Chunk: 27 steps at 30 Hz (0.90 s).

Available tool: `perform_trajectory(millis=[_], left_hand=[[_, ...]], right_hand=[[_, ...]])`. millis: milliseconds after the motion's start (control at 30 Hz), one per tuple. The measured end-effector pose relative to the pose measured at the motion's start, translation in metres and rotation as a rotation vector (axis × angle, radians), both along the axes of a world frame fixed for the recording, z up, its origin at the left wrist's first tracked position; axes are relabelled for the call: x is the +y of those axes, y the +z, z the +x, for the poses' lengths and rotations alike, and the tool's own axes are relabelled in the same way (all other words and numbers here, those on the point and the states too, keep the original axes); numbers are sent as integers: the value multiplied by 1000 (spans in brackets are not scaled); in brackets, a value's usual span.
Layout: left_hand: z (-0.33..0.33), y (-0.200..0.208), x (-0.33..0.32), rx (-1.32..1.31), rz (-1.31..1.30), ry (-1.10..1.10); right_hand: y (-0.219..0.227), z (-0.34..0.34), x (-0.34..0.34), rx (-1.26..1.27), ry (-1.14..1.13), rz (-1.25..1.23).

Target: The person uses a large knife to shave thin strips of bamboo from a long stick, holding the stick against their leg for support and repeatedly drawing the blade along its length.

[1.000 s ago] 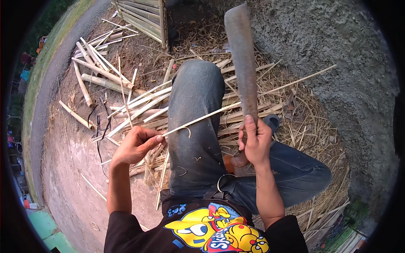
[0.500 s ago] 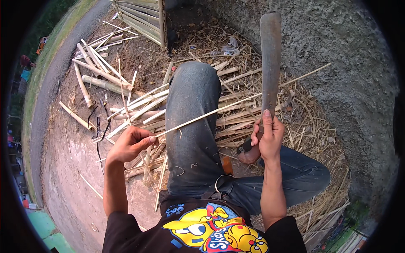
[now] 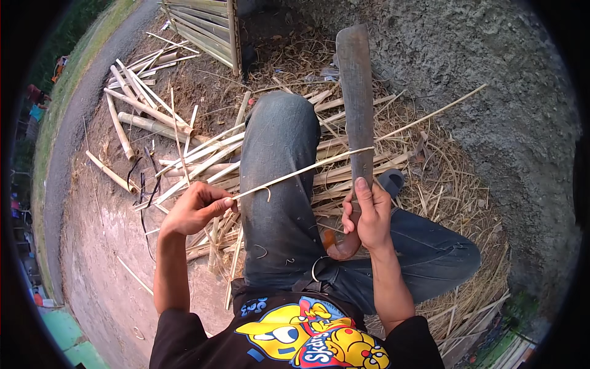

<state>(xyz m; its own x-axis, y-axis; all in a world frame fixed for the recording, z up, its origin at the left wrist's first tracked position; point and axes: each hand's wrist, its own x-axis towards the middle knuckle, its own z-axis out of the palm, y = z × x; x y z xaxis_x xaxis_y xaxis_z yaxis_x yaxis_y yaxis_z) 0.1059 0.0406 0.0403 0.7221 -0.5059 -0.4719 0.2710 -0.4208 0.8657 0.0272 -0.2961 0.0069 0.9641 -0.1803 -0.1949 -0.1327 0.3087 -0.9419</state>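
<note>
My left hand [image 3: 200,209] pinches the near end of a long thin bamboo strip [image 3: 295,175]. The strip slants up to the right across my raised knee [image 3: 279,141] and passes the blade toward the wall. In my right hand [image 3: 372,215] is a machete [image 3: 356,86], held by its handle [image 3: 345,246] with the broad dark blade pointing away from me. My thumb lies along the blade's base. The blade crosses the strip and appears to touch it. A small curled shaving [image 3: 268,194] hangs from the strip above my thigh.
Split bamboo strips [image 3: 332,184] lie piled beneath and beyond my legs. Thicker bamboo pieces [image 3: 150,126] are scattered at the far left. A bamboo slat frame [image 3: 206,31] stands at the back, beside a rough grey wall [image 3: 467,80] on the right. Dry shavings [image 3: 455,190] cover the ground there.
The machete has moved left along the strip, toward my knee, with my right hand. My left hand has shifted slightly right, still pinching the strip.
</note>
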Motion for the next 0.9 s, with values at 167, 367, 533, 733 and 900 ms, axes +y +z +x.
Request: perform_trajectory(millis=[167,367,533,733,900], left_hand=[[-2,12,-4,-24,46,-25],[-4,5,1,-80,-57,3],[-2,1,-17,-59,-15,-103],[-1,-6,17,-126,32,-3],[-2,11,-40,-46,59,-85]], right_hand=[[10,-3,-24,78,62,0],[10,11,-50,9,-216,-38],[8,-8,2,96,125,16],[18,3,-43,31,-117,148],[2,-7,9,84,136,-18]])
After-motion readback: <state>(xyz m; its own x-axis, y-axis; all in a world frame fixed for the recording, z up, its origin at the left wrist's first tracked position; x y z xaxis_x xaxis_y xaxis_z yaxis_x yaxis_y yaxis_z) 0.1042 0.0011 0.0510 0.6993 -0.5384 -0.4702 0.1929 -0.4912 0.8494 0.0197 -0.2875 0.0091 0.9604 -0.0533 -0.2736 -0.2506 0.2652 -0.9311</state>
